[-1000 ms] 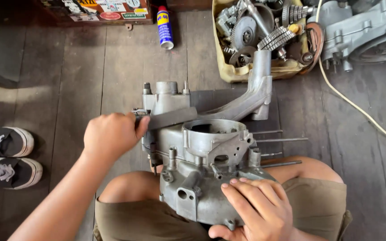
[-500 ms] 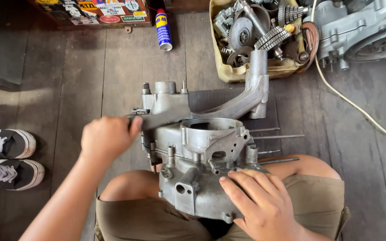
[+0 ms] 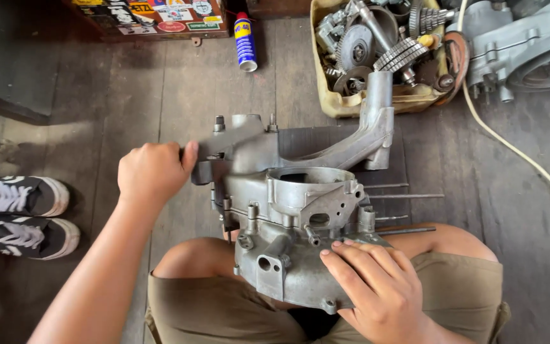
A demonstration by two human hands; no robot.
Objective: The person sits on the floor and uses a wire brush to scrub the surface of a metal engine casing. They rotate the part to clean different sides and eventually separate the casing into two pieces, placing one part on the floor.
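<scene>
On lap: engine case, bolts fitted, studs bare.
Left hand: clenched round flat tool.
Right hand: flat, released, steadying case.

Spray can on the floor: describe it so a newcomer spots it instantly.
Start at the grey engine casing across the person's lap and look up the wooden floor to the top edge. The spray can lies there between a sticker-covered box and a yellow tub of gears. It is the only blue and yellow cylinder, with a red cap.
</scene>
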